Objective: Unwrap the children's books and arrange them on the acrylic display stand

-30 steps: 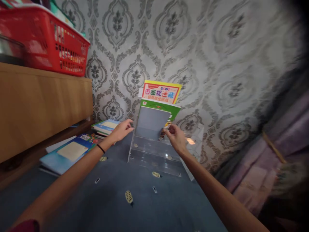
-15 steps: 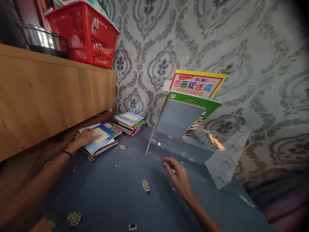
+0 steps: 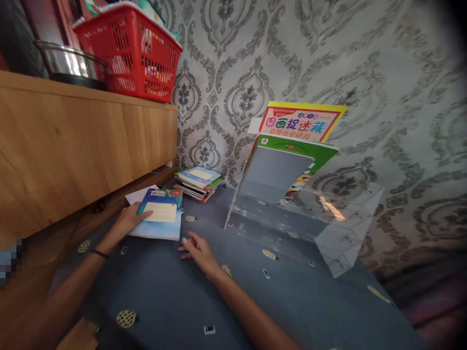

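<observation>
A blue picture book (image 3: pixel 166 229) lies at the left of the dark grey tabletop cover, on top of other books or papers that it mostly hides. My left hand (image 3: pixel 127 218) holds it by its left edge, thumb over the cover and the other fingers out of sight. Just off its lower right corner is my right hand (image 3: pixel 197 252), empty, with loosely bent fingers apart. Behind the blue book stands a stack of books (image 3: pixel 200 177). To the right, a clear acrylic rack (image 3: pixel 270 218) carries a green book (image 3: pixel 321 155) and a yellow-edged book (image 3: pixel 292 127), both leaning back.
A wooden cabinet (image 3: pixel 91 141) borders the table on the left. On it sit a red plastic basket (image 3: pixel 126 53) full of items and a steel pot (image 3: pixel 75 63). Patterned wallpaper (image 3: pixel 226 87) covers the wall behind.
My right hand has moved left from in front of the rack to near the blue book. My left hand has turned and shifted the blue book slightly right and toward me.
</observation>
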`<state>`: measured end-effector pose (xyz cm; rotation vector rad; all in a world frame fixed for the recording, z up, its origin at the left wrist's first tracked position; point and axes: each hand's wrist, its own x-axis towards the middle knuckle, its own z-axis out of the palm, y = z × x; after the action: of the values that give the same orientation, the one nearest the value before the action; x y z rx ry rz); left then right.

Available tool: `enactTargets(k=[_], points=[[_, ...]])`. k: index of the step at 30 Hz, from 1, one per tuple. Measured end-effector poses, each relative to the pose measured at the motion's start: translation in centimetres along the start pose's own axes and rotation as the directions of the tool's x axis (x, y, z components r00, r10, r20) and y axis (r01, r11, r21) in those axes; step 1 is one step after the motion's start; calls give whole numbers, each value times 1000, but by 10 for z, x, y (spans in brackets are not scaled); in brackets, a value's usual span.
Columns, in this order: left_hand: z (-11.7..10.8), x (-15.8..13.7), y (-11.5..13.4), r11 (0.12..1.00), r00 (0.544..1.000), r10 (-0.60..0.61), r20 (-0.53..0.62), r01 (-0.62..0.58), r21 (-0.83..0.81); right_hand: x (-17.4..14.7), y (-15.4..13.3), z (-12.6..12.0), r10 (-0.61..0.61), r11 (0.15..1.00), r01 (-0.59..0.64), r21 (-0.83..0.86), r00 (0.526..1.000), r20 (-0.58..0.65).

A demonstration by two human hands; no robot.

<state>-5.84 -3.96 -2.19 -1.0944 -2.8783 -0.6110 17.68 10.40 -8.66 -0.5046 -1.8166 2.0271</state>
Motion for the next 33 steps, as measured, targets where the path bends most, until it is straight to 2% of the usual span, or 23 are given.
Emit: enactTargets(k=[2,4,6,8,10,13,15,17,18,21,24,28,33], points=[[8,-23,-1,990,999,33,25,-29,-140,6,2,7,34,994,-35,100,999,9],[15,-46,-1,932,993,98,69,-67,-356,6,3,6,63,979,-59,193,998,-12],[20,-64,-2,851,975,173,136,-79,-519,-2,4,-2,95,959,-76,273,994,-60],[21,-75,-4,808,946,239,219,-69,-585,-17,3,-17,133,937,-96,336,987,-88],[20,-81,-4,837,911,290,295,-92,-539,-36,0,-33,173,916,-128,380,981,-87],[13,-89,1,940,888,301,349,-214,-266,-61,-6,-52,229,884,-173,434,970,-81],[8,-98,13,951,903,303,303,-306,-40,-71,-8,-61,250,868,-185,461,964,-84],[6,-110,31,916,899,366,241,-393,75,-74,-9,-66,255,859,-184,477,963,-88],[6,-115,43,896,882,415,224,-438,67,-74,-9,-67,252,859,-180,479,963,-90],[20,-131,79,834,803,549,231,-541,-102,-72,-8,-70,226,872,-159,463,970,-94],[45,-140,107,788,760,614,213,-603,-120,-72,-8,-73,190,893,-132,431,977,-95],[70,-142,119,789,772,609,183,-613,-41,-75,-5,-79,160,909,-108,402,982,-98],[68,-139,114,805,777,590,218,-588,-81,-76,-2,-82,132,920,-90,381,987,-86]])
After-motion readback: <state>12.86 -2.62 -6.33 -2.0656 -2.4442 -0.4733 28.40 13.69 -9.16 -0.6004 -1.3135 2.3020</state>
